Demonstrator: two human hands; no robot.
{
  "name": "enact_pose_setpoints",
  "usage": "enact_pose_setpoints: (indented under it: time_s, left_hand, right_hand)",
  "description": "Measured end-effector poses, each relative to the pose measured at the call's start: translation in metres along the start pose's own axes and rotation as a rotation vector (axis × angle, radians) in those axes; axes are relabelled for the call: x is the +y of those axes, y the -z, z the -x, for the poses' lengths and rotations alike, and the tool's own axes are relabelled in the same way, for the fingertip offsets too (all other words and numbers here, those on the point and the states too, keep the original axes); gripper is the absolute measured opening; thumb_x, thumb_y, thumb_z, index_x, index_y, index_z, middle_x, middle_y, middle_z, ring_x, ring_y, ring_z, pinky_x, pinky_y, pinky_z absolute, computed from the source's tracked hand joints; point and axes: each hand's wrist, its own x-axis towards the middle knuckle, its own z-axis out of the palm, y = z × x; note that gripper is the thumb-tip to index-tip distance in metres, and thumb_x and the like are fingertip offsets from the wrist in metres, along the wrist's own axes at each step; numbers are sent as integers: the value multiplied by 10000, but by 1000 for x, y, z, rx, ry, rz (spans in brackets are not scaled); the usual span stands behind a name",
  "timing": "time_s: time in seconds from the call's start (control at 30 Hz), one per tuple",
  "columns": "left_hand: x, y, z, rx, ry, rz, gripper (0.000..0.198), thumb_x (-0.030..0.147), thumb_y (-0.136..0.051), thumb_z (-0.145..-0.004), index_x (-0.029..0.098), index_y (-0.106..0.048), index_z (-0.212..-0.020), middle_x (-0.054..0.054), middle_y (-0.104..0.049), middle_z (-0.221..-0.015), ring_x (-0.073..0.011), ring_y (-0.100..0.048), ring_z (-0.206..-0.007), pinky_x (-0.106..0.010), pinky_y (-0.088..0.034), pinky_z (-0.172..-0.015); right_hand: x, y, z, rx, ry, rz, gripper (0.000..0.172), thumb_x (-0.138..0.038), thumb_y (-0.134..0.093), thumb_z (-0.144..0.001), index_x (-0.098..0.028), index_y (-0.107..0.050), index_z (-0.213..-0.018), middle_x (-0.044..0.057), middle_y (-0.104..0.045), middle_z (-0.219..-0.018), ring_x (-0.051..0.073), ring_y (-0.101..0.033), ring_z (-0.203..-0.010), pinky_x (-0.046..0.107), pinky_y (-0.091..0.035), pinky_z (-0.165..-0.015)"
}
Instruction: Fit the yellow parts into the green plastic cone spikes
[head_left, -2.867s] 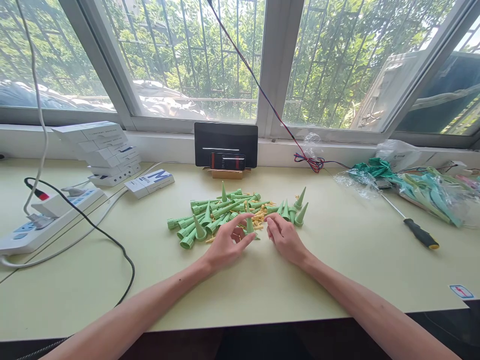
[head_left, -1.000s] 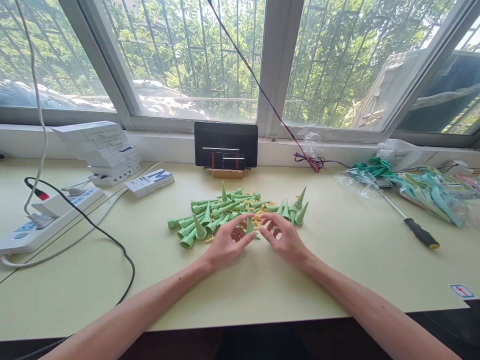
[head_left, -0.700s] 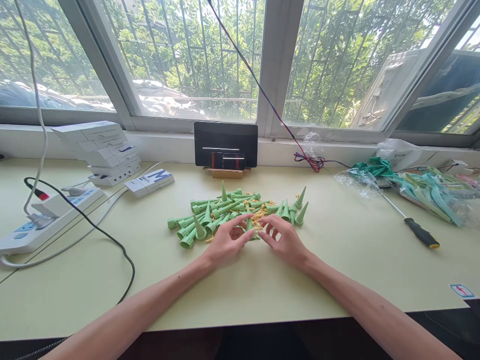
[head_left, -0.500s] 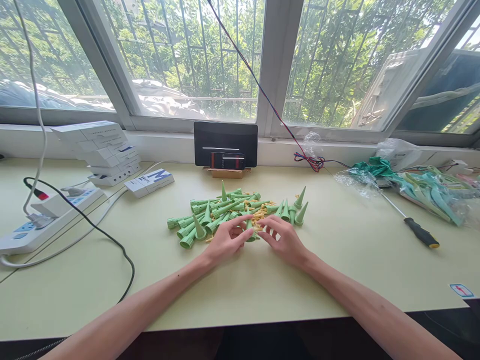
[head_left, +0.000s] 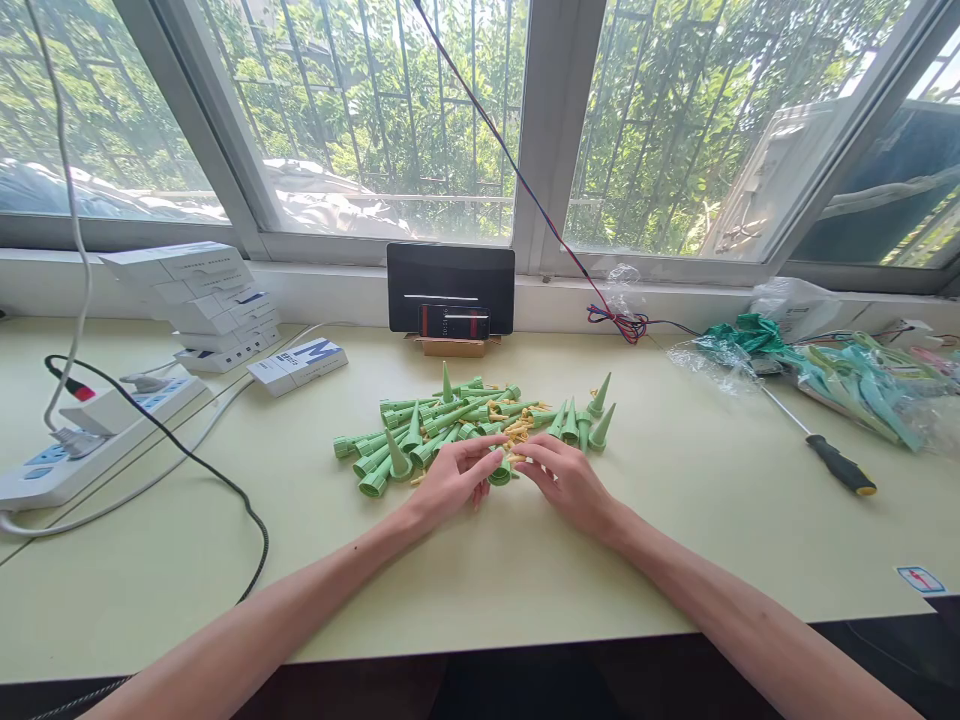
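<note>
A heap of green plastic cones (head_left: pixel 442 425) lies mid-table, mixed with small yellow pieces (head_left: pixel 516 432). My left hand (head_left: pixel 448 482) sits at the heap's near edge, fingers curled around one green cone (head_left: pixel 499 470) whose wide end faces me. My right hand (head_left: pixel 568 478) is just right of it, fingertips pinched together at that cone's rim; whatever they pinch is too small to make out. Three more cones (head_left: pixel 592 415) stand upright just beyond my right hand.
A power strip (head_left: pixel 82 440) with black and white cables lies at left, beside stacked white boxes (head_left: pixel 202 300). A dark tablet (head_left: pixel 450 290) with a phone leans at the sill. A screwdriver (head_left: pixel 825 450) and plastic bags (head_left: pixel 847 375) lie at right.
My two hands have drawn together. The green cone, upright in my left fingers earlier, is now tipped down low, with my right fingertips closed against its open end.
</note>
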Motion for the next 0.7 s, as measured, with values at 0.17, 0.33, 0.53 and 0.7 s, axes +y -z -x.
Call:
enact_pose_setpoints:
  time_s: [0.17,0.33,0.53,0.7]
  left_hand:
    - [-1,1,1,-7,11,-1,512,478,-580,-893,138,-600,-1275,1,-564,-672,-98,-534,-474,-216,-446,-443]
    - [-2,1,1,-13,10,-2,514,490,-576,-890,146,-602,-1270,-9,-584,-698,-99,-534,-475,-218,-439,-442]
    - [0,0,2,-20,-5,-21,510,480,-576,-892,141,-590,-1273,-10,-574,-724,-86,-515,-483,-211,-446,-444]
    - [-3,0,2,-36,-69,-47,489,457,-578,-895,170,-572,-1290,11,-494,-728,-87,-512,-526,-199,-453,-449]
  right_hand:
    - [0,1,1,2,16,12,201,-265,-510,-975,-209,-659,-1097,71,-659,-972,155,-599,-756,268,-475,-643]
    - [2,-1,2,7,20,5,188,-255,-502,-978,-210,-661,-1070,66,-665,-950,157,-595,-745,273,-471,-649]
    - [4,-4,3,16,27,6,180,-250,-494,-981,-208,-656,-1048,69,-667,-936,162,-604,-748,282,-479,-674]
    - [3,-3,4,4,13,25,188,-257,-486,-983,-192,-659,-1019,59,-649,-860,155,-574,-701,275,-464,-651]
